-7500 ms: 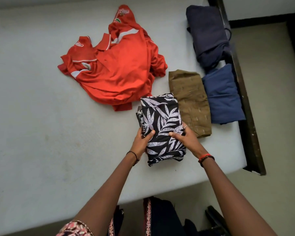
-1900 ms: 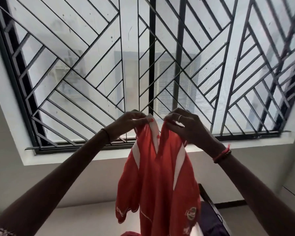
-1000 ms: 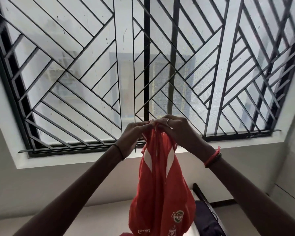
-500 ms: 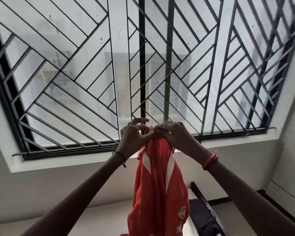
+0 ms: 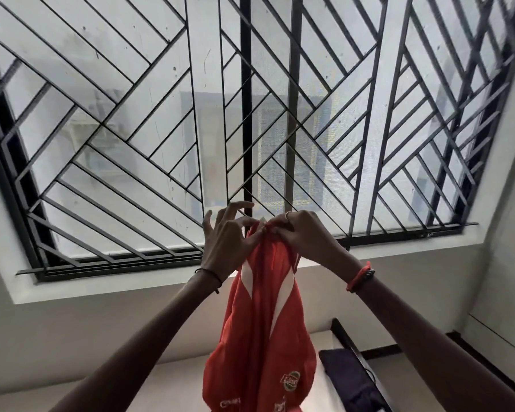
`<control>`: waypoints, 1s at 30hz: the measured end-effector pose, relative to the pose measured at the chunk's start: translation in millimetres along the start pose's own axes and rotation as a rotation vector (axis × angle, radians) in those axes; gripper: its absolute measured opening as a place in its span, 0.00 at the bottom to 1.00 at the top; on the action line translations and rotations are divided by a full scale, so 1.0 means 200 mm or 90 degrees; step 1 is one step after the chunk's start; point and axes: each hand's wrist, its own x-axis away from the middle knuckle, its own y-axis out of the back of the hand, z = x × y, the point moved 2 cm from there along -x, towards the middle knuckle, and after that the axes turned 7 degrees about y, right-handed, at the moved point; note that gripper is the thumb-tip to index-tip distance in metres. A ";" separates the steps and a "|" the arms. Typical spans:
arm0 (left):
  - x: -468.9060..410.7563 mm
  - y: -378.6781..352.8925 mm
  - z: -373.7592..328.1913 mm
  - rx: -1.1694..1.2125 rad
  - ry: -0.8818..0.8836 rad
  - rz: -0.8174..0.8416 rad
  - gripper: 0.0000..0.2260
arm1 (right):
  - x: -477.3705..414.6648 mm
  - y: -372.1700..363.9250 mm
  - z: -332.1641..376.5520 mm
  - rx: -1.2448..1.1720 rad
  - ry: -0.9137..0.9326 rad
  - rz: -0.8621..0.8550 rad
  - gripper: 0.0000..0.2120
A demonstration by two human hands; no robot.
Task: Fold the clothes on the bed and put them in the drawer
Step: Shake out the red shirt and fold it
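The shirt [image 5: 259, 337] hung in the air in front of the window grille [image 5: 250, 114], above the bed [image 5: 173, 385], with its gathered top held up and its hem dropping out of view at the bottom. The right hand [image 5: 302, 236] pinched that bunched top between thumb and curled fingers. The left hand [image 5: 225, 245] was pressed close against it, most of its fingers spread and lifted off the cloth. One fingertip touched the bunch, but whether it was nipping any fabric could not be told.

Some seconds earlier the shirt had lain crumpled on the bed while a leaf-print piece was being finished. About two seconds earlier the hands had each held a shoulder, a little apart. The shoulders had since been brought together, so the shirt hung halved lengthwise, white stripes facing out on both sides. The left fingers, curled at the cloth half a second before, had opened.

This looked like the first fold made in the air, with the hold passing to the right hand and the left freeing itself, perhaps to smooth the cloth or catch the hem. The shirt would need to go down flat for cross folds. A dark garment [image 5: 348, 376] lay at the bed's right edge. No drawer was in view.
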 end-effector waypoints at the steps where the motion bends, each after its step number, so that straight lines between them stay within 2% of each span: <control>1: 0.00 0.00 0.00 0.000 0.000 -0.001 0.11 | 0.00 0.00 0.00 -0.001 -0.006 -0.001 0.09; 6: 0.00 0.00 0.01 -0.011 -0.009 0.009 0.10 | 0.00 -0.01 0.01 -0.002 -0.042 -0.023 0.07; 10: 0.00 0.02 -0.01 -0.012 -0.017 0.009 0.08 | -0.01 -0.02 -0.02 -0.045 -0.096 -0.043 0.00; 11: 0.00 0.02 -0.01 -0.005 -0.017 0.012 0.08 | -0.02 -0.02 -0.04 -0.072 -0.121 -0.046 0.03; 13: -0.02 0.03 -0.02 0.020 -0.010 0.026 0.08 | -0.02 -0.03 -0.06 -0.164 -0.167 -0.038 0.08; 16: -0.04 0.02 0.00 0.084 0.006 0.056 0.07 | -0.01 -0.02 -0.05 -0.331 -0.222 0.004 0.04; 18: -0.05 0.02 0.00 0.154 0.028 0.086 0.09 | 0.02 -0.01 -0.05 -0.494 -0.268 0.045 0.09; 21: -0.05 0.00 0.00 0.269 0.062 0.132 0.12 | 0.04 -0.02 -0.06 -0.674 -0.323 0.077 0.08; 24: -0.05 0.01 -0.03 0.361 0.089 0.205 0.05 | 0.06 -0.02 -0.08 -0.687 -0.333 0.073 0.08; 26: -0.04 0.03 -0.03 0.395 0.116 0.252 0.08 | 0.06 -0.02 -0.10 -0.659 -0.320 0.071 0.06; 29: -0.03 0.03 -0.01 0.435 0.156 0.297 0.10 | 0.07 -0.02 -0.12 -0.630 -0.325 0.061 0.14; 30: -0.03 0.03 0.00 0.441 0.164 0.301 0.10 | 0.07 -0.02 -0.12 -0.626 -0.323 0.073 0.13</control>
